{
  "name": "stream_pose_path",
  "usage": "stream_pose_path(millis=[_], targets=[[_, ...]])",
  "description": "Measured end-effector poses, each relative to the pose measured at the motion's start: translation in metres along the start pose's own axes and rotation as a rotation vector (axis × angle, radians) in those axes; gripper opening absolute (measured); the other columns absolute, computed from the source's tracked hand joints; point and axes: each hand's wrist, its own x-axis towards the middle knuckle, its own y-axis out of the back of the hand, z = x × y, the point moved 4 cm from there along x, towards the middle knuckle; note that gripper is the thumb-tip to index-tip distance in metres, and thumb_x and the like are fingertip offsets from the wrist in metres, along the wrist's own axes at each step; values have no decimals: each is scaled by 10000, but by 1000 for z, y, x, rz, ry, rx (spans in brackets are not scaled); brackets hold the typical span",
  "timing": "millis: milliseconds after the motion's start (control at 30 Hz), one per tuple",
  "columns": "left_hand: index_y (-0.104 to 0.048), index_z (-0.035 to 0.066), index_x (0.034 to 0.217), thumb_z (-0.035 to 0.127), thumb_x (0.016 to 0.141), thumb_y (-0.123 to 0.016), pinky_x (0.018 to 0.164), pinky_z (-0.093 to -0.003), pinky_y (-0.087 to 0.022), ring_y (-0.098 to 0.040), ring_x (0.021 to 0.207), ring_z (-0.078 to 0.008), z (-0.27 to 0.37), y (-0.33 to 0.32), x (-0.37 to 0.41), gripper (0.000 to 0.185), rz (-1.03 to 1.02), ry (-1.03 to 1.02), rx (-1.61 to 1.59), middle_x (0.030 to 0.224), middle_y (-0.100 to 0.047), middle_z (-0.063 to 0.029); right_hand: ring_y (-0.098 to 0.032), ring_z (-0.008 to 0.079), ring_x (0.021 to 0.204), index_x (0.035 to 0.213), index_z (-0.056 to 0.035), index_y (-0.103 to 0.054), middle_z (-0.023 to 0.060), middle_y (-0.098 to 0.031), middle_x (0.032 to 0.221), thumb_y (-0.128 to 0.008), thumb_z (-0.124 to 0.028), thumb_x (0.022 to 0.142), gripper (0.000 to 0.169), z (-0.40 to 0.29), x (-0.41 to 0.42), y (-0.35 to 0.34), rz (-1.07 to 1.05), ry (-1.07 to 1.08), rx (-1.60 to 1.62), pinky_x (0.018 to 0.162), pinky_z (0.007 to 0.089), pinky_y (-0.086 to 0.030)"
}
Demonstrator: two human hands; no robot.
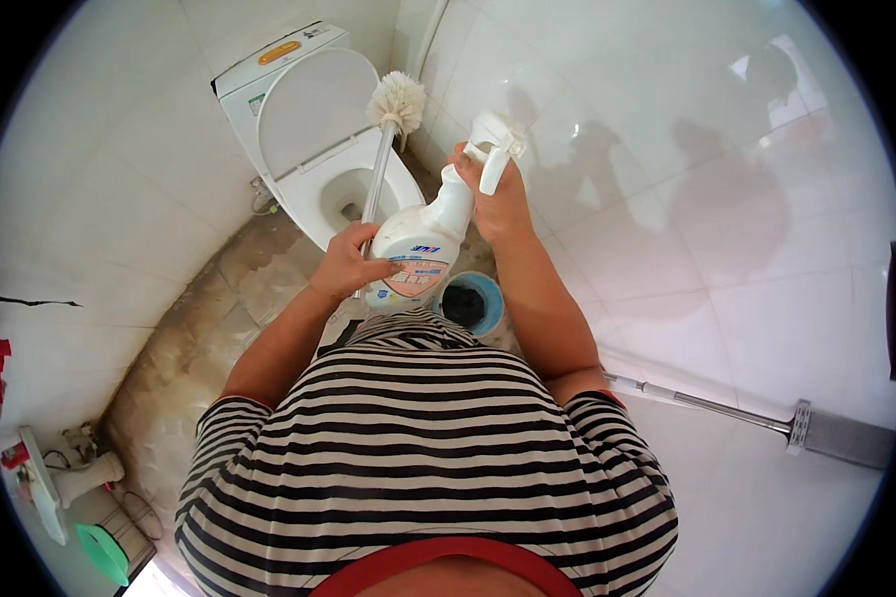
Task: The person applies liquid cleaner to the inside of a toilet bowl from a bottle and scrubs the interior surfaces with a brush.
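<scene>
My left hand (346, 263) holds a toilet brush (379, 175) by its pale handle, bristle head up, together with the body of a white spray bottle (417, 227). The bottle leans against the brush handle, and its label bears writing. My right hand (504, 209) grips the white trigger spray head (499, 138) at the bottle's upper end. Its fingers partly hide the neck, so I cannot tell whether head and bottle are joined. Beyond the hands stands a white toilet (407, 183) with its lid (317, 104) raised. The brush passes in front of the bowl.
A blue bucket (493, 298) with dark contents stands on the stained floor (216, 298) near my body. At right, a flat mop (717, 409) leans along the tiled wall (664, 246). A washbasin (45, 485) and a green container (103, 554) are at lower left.
</scene>
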Motion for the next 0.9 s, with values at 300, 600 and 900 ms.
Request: stream_pose_path(millis=[300,600,900], targets=[[-573,1,908,134,522,-692,781,-272,-370,-498,846,-180,-9,9,-9,425,-62,121,-310,877,-512,-76,-536,178,846,1007,-31,-487,70,-533,930,-580,-233,736,350,2,1,-19,-78,-3,216,688,328,-469],[-574,-4,902,120,527,-685,767,-271,-378,-497,839,-167,-12,-14,-3,411,-52,137,-383,890,-510,-73,-540,178,776,989,-30,-482,78,-539,879,-544,-186,761,283,-2,7,-1,-108,-106,253,675,317,-472],[-568,-2,900,99,538,-680,761,-268,-380,-499,830,-158,1,-46,5,392,-8,106,-381,884,-514,-67,-519,174,819,1003,-25,-472,81,-536,909,-569,-215,755,326,-10,7,26,-305,-130,441,677,310,-458]])
